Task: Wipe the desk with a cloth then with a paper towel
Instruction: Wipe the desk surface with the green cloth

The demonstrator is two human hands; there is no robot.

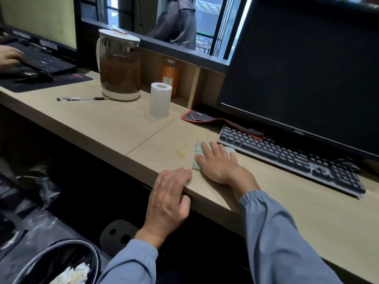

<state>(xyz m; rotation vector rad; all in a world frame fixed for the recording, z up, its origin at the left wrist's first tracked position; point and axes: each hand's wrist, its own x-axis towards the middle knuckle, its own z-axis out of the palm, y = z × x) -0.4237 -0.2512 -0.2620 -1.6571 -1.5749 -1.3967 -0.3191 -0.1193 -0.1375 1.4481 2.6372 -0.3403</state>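
Observation:
A pale green cloth lies flat on the light wooden desk, just in front of the keyboard's left end. My right hand presses down on it with fingers spread. Left of the cloth a small yellow stain marks the desk. My left hand grips the desk's front edge, fingers on top and thumb underneath. A white paper towel roll stands upright farther back, about a hand's length beyond the stain.
A black keyboard and a Dell monitor sit to the right. A kettle and a pen are at the back left. Another person's hand types at far left. A lined bin stands below.

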